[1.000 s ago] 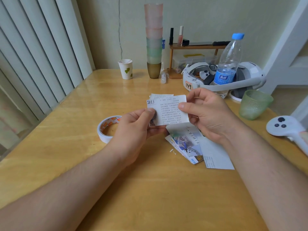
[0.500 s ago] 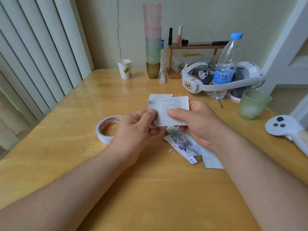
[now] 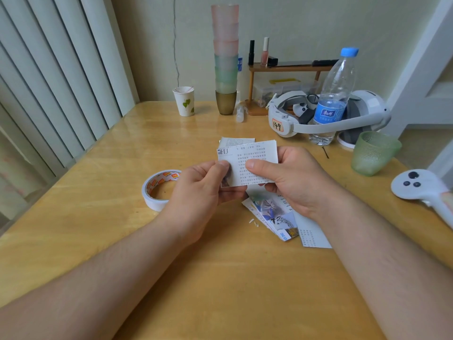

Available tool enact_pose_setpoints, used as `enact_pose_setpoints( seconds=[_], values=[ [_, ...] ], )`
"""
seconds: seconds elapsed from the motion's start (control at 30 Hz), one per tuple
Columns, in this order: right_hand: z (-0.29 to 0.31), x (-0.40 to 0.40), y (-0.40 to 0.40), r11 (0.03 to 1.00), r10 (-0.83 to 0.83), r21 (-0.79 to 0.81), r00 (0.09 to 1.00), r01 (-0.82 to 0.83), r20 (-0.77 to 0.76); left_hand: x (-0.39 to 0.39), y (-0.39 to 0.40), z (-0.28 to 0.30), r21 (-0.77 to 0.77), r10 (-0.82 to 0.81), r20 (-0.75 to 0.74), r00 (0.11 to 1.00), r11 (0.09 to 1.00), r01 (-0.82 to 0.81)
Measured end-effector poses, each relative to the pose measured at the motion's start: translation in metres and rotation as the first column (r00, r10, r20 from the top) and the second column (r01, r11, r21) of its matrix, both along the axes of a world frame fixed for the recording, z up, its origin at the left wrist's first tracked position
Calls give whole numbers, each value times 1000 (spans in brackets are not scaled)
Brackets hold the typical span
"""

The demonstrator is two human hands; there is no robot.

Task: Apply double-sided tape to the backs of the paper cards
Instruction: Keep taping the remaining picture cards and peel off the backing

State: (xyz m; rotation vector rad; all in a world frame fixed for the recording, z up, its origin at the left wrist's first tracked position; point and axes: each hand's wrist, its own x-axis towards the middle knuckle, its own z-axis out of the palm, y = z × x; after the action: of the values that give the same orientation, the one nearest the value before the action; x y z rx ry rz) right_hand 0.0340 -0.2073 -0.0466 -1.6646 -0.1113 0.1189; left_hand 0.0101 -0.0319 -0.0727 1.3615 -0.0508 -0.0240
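Observation:
A white paper card [image 3: 247,155] printed with small text is held above the wooden table [image 3: 98,217]. My left hand [image 3: 203,192] pinches its lower left corner between thumb and fingers. My right hand [image 3: 291,177] grips its right side, thumb lying across the printed face. Behind it another card [image 3: 235,141] shows at the top edge. A fanned pile of cards [image 3: 277,217] with pictures lies on the table under my right hand. A roll of double-sided tape [image 3: 159,190] lies flat just left of my left hand.
At the back stand a paper cup [image 3: 185,101], a tall stack of plastic cups [image 3: 225,60], a small wooden shelf [image 3: 282,69], a headset [image 3: 326,119] and a water bottle [image 3: 333,99]. A green glass [image 3: 372,153] and a white controller [image 3: 421,187] sit at the right.
My right thumb has slid leftward across the card's face, toward my left thumb. The card has tilted slightly; my left hand has stayed put.

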Motion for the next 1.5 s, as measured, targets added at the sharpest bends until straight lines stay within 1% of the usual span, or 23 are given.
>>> enact_pose_setpoints(
  seconds=[0.2,0.37,0.5,0.63,0.7,0.83,0.9,1.03,1.17,1.27,1.4,1.5],
  values=[
    [0,1,-1,1000,-8,-8,999,8,39,0,-1,-1,2,0,-9,1000,1000,0],
    [-1,1,-1,1000,-8,-9,998,8,56,-1,-3,-1,-35,5,-32,999,999,-6],
    [-1,-1,0,1000,30,3,997,-30,65,0,-3,1,-89,-3,-60,998,996,-2],
    [-2,-2,2,997,66,22,996,-67,67,-2,-3,0,-65,-66,-11,998,996,65],
    [-2,-2,3,995,71,65,997,-73,42,-2,-3,-2,-45,-86,6,996,995,86],
    [-3,0,2,993,88,76,996,-87,-15,0,0,-4,-33,-95,44,994,995,97],
    [-3,0,1,993,90,82,996,-89,-15,1,0,-3,-24,-80,52,995,996,81],
    [0,-4,3,997,74,3,991,-75,109,1,0,-2,45,-26,76,997,999,23],
    [-1,-6,3,991,83,-113,984,-66,160,1,-1,-3,102,0,103,995,995,-11],
    [-1,-7,3,976,102,-208,980,-65,173,1,1,-4,166,-22,137,990,986,-1],
    [1,-7,2,975,108,-206,988,-83,111,0,2,-5,199,-43,157,987,980,11],
    [2,-6,0,979,130,-175,984,-108,123,1,2,-6,152,-31,148,988,988,8]
  ],
)
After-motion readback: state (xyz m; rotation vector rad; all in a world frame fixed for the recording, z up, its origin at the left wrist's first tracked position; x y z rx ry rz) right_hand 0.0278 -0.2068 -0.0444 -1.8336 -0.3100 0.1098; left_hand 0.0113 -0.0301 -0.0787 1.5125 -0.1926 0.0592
